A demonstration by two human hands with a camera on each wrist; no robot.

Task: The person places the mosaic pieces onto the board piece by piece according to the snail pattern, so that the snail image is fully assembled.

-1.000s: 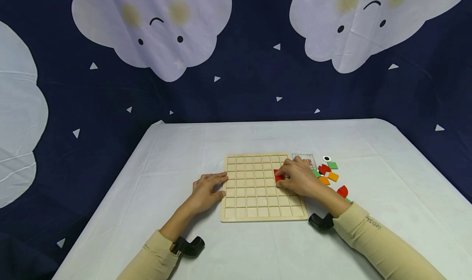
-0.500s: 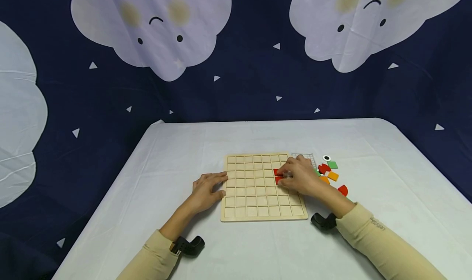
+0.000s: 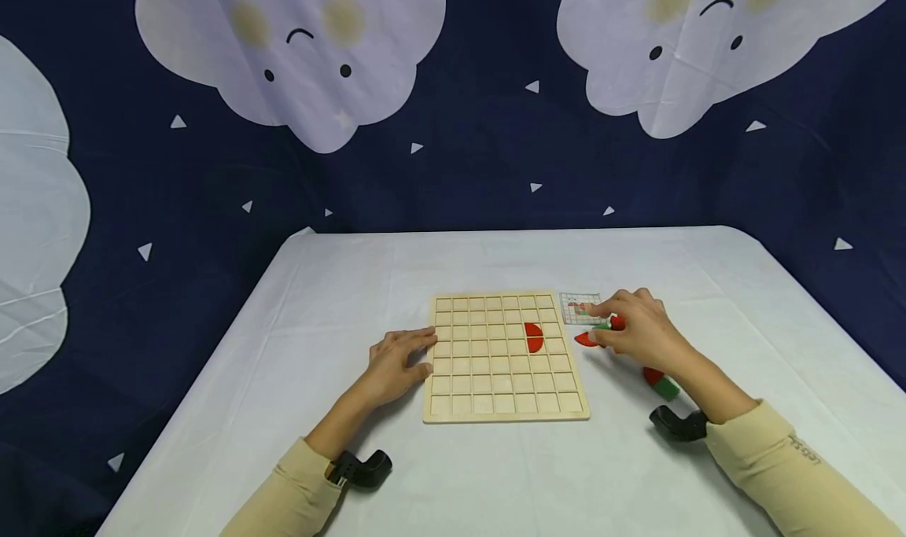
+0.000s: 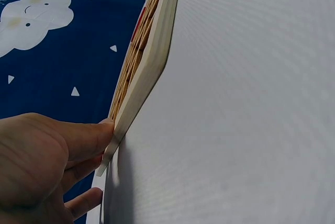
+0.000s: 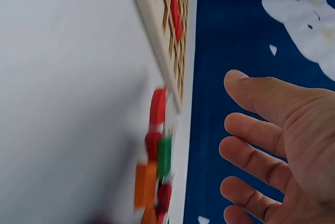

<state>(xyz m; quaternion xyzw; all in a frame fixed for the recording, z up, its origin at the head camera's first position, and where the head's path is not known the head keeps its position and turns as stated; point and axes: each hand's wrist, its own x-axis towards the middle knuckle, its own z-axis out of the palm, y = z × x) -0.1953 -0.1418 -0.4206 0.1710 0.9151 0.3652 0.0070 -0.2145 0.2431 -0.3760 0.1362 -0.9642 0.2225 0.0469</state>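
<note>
A pale wooden grid board (image 3: 481,384) lies on the white table. Its left edge meets the fingertips and thumb of my left hand (image 3: 392,372), whose fingers are extended; the left wrist view shows that edge (image 4: 144,90) close up. Two red quarter-round pieces (image 3: 534,337) sit in neighbouring cells, together forming a half disc. Right of the board, my right hand (image 3: 642,334) hovers over loose pieces, fingers apart and nothing between them in the right wrist view. Below it are a red piece (image 5: 157,106), a green piece (image 5: 164,156) and an orange piece (image 5: 145,185).
A small printed grid card (image 3: 576,305) lies beside the board's upper right corner. Nearer the right forearm are another green piece (image 3: 667,388) and a red one (image 3: 652,376). A dark blue cloth with clouds (image 3: 481,175) hangs behind the table.
My right hand has left the two red pieces on the board and moved right, over the loose pieces. My left hand has stayed at the board's edge.
</note>
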